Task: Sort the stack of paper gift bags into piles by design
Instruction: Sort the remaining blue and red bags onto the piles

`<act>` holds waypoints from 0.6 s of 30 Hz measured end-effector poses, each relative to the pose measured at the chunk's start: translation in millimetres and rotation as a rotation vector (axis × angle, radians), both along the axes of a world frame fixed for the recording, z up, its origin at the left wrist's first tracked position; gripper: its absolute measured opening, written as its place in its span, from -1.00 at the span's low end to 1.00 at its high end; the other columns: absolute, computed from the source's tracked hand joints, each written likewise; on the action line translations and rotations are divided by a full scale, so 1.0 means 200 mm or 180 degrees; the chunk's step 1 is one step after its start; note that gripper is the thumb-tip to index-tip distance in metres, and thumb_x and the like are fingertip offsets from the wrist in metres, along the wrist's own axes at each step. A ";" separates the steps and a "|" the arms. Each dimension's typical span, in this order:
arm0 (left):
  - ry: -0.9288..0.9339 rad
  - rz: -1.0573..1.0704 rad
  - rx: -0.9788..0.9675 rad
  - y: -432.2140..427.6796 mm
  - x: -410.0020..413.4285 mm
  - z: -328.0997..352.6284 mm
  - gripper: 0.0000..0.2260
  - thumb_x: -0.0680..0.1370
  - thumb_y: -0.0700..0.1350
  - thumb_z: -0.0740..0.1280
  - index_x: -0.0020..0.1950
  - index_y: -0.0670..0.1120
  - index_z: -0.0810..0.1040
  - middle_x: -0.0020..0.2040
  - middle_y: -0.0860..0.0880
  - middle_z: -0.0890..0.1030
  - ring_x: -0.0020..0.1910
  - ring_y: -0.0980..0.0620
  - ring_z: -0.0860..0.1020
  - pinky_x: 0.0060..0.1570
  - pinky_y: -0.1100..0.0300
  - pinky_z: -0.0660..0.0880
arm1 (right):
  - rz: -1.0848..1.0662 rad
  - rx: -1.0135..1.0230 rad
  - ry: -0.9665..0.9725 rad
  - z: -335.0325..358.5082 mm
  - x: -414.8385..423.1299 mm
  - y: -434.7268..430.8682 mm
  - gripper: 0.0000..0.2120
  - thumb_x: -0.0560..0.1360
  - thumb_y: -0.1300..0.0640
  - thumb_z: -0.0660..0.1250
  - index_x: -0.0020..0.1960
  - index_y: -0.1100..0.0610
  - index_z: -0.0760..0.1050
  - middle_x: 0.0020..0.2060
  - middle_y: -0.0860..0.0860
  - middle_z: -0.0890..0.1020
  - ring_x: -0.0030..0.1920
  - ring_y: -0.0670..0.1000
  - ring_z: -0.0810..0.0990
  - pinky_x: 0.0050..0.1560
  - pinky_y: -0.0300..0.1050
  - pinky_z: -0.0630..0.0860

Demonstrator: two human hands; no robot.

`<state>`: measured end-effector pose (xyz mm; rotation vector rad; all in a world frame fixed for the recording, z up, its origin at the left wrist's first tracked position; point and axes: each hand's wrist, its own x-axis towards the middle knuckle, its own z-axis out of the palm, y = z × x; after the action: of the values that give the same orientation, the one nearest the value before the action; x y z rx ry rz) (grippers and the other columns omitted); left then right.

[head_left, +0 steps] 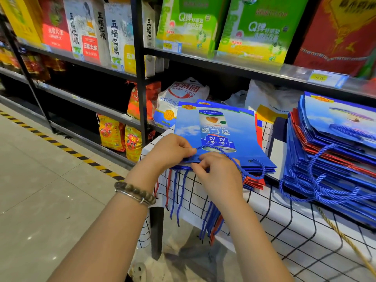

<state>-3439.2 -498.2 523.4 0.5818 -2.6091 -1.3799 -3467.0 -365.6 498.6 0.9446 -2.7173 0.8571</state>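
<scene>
A blue gift bag [217, 131] printed with a can lies flat on top of a small pile of blue and red bags [254, 180] at the table's left end. My left hand [173, 149] pinches the bag's near left corner. My right hand [215, 174] rests on the near edge, fingers closed on the blue rope handle [254, 169] that loops across to the right. A taller, messy stack of blue and red bags [329, 151] sits to the right, its handles hanging over the front.
The bags lie on a table with a white grid-pattern cloth [284, 216]. Several rope handles dangle over its front edge. Behind stand black store shelves [140, 78] with rice sacks and boxes. Tiled floor with yellow-black tape [61, 147] lies to the left.
</scene>
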 end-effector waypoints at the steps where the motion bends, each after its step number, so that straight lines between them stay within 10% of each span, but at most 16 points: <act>1: -0.0010 0.0216 -0.0226 0.00 -0.02 -0.01 -0.79 0.54 -0.05 0.32 -0.19 -0.15 0.59 -0.24 -0.06 0.61 -0.20 -0.01 0.55 -0.12 0.14 0.51 | 0.0028 0.0012 -0.0046 0.00 0.00 0.01 -0.72 0.50 -0.01 0.27 -0.30 0.13 0.49 -0.03 -0.05 0.62 0.03 -0.01 0.53 0.15 0.00 0.39; 6: -0.0114 0.0791 -0.0534 0.03 -0.04 -0.02 -0.66 0.59 0.03 0.23 -0.36 -0.03 0.49 -0.39 0.08 0.54 -0.20 -0.04 0.56 -0.13 0.14 0.46 | 0.0078 0.0120 -0.0006 0.00 0.02 0.05 -0.89 0.50 0.02 0.29 -0.07 0.05 0.43 0.05 -0.05 0.54 0.09 0.01 0.49 0.05 -0.09 0.43; 9: 0.0021 0.0751 -0.0326 0.02 -0.05 -0.03 -0.68 0.57 0.02 0.26 -0.35 -0.03 0.52 -0.36 0.06 0.58 -0.14 -0.07 0.60 -0.01 0.05 0.54 | 0.0014 0.0564 0.0212 0.01 -0.01 0.07 -0.60 0.55 0.12 0.23 0.37 0.02 0.29 0.29 -0.02 0.44 0.27 0.03 0.42 0.15 -0.10 0.40; 18: 0.2895 0.1654 0.0382 0.14 0.09 -0.07 -0.87 0.58 -0.25 0.19 -0.08 -0.05 0.47 -0.10 -0.06 0.51 -0.16 0.19 0.45 -0.22 0.47 0.37 | -0.0072 0.0618 0.1497 0.14 -0.07 0.04 -0.86 0.46 0.16 0.36 0.00 0.01 0.58 -0.23 0.05 0.66 -0.21 0.16 0.63 -0.35 -0.13 0.47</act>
<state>-3421.2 -470.5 509.1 0.4441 -1.5361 -1.2202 -3480.6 -356.7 526.3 0.9982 -2.4184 0.3132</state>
